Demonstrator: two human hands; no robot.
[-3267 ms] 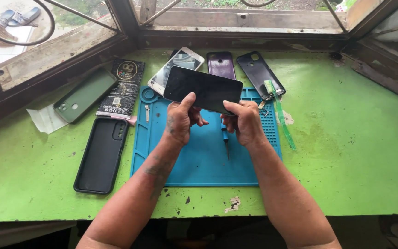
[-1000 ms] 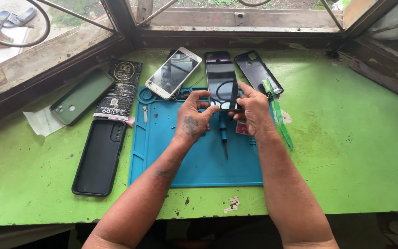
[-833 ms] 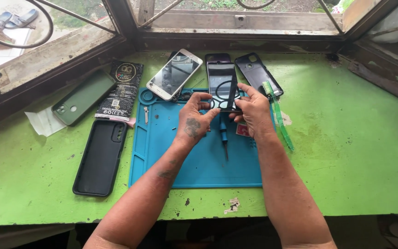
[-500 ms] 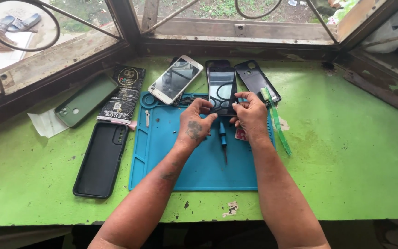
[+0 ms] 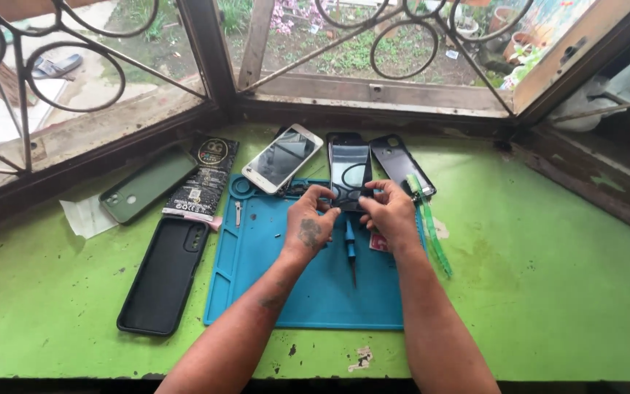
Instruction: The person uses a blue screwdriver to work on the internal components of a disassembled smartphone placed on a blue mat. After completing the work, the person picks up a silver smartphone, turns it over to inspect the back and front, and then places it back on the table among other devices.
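Observation:
A black smartphone [image 5: 349,169] lies lengthwise at the far edge of the blue work mat [image 5: 257,277], its glossy screen up. My left hand [image 5: 308,222] pinches its near left corner. My right hand [image 5: 389,211] grips its near right corner. Both hands rest over the mat. A blue-handled screwdriver [image 5: 350,248] lies on the mat between my wrists. A small red card [image 5: 378,243] peeks out beside my right hand.
A white phone [image 5: 282,157] and a dark phone back [image 5: 401,164] flank the held phone. To the left lie a black case [image 5: 163,273], a green case [image 5: 147,186], a black packet [image 5: 205,179] and white paper [image 5: 87,217]. Green tweezers [image 5: 432,226] lie on the right. A barred window [image 5: 329,51] rises behind.
The phone went from being held up crosswise above the mat to lying lengthwise at the mat's far edge. My hands moved forward with it and now hold its near corners.

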